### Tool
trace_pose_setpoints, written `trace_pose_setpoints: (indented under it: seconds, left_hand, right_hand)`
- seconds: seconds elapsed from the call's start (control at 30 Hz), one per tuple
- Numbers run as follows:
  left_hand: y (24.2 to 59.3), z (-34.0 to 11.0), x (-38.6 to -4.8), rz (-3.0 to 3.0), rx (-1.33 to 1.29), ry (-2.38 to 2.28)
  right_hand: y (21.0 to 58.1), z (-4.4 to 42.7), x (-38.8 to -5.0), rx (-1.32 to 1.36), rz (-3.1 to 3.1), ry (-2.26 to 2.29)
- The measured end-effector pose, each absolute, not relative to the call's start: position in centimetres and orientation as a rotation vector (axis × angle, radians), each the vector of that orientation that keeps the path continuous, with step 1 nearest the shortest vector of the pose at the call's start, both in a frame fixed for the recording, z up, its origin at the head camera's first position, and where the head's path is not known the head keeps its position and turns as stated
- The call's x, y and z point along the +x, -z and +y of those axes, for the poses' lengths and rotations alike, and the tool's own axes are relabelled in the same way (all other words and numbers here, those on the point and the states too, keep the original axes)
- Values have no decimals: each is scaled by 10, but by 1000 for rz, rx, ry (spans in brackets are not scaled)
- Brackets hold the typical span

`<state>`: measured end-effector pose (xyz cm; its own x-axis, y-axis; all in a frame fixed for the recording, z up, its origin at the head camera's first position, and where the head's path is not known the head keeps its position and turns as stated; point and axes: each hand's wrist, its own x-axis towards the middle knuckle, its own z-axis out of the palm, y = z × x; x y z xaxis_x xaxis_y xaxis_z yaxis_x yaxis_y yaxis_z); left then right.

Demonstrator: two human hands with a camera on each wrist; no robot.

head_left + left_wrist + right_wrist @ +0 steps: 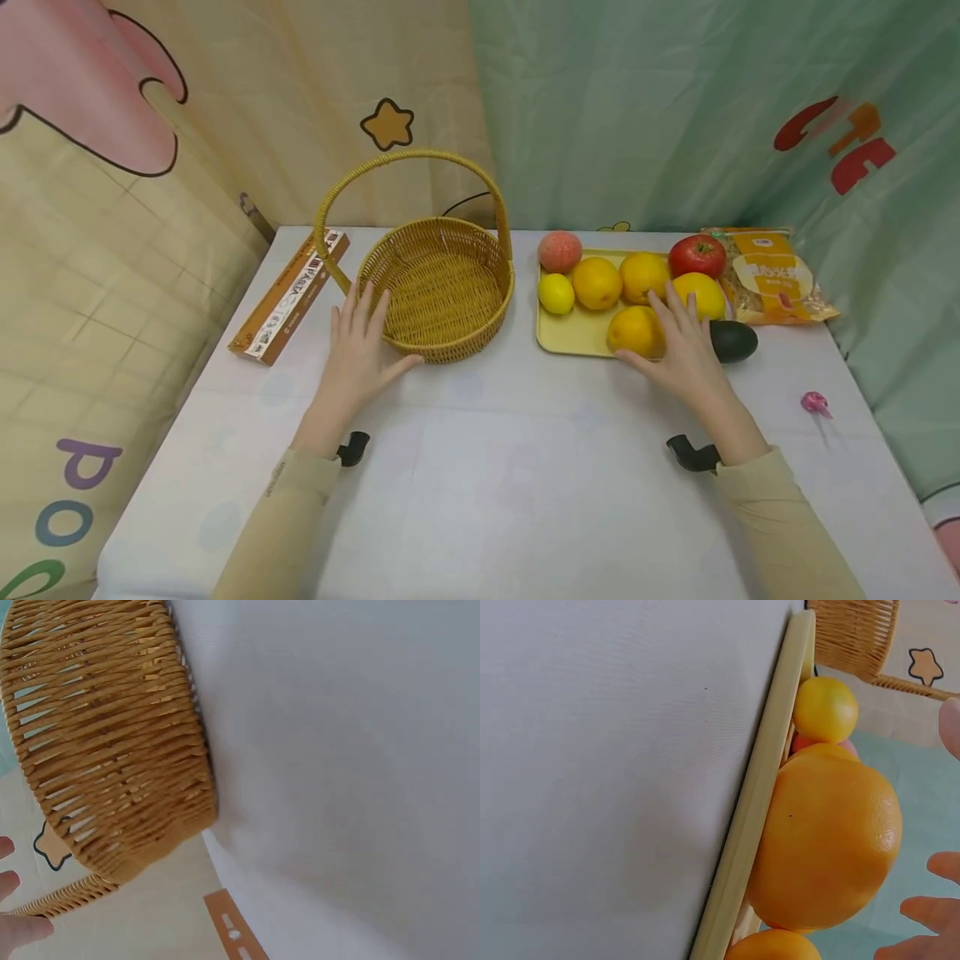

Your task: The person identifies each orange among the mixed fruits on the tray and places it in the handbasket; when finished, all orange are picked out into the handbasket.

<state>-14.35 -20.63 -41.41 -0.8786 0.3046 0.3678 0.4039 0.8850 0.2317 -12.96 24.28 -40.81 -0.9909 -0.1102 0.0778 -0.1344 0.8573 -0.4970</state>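
Observation:
My left hand (358,350) hovers at the near left side of a round wicker basket (450,346), fingers spread and holding nothing. In the left wrist view the basket's woven wall (112,750) fills the upper left, with fingertips at the edge. Over the front of a yellow tray (573,340), my right hand (690,358) is spread beside an orange (632,332). The right wrist view shows that orange (825,836) large, with the fingers apart from it. Also on the tray are a lemon (556,293), a peach (560,252), more oranges (596,283), a red apple (697,256) and a yellow fruit (703,293).
A dark green avocado-like fruit (733,342) lies right of my right hand. Behind it is an orange-and-clear food bag (772,275). A pasta box (292,296) lies left of the basket, whose tall handle (408,155) arches up. A pink wrapped candy (815,403) sits at the right.

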Motion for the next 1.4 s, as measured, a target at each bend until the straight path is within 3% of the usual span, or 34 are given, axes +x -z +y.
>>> trace_pose_setpoints:
  seconds: [0.3, 0.87, 1.4]
  left_hand:
    - [428, -221, -134, -2764, -254, 738]
    - [430, -219, -149, -2720, 278, 1455]
    - [427, -214, -164, -2579, 373, 1838]
  right_hand:
    - [413, 246, -130, 170, -3009, -872]
    - [423, 251, -139, 107, -3013, -973]
    - [430, 251, -144, 73, -3038, -1037]
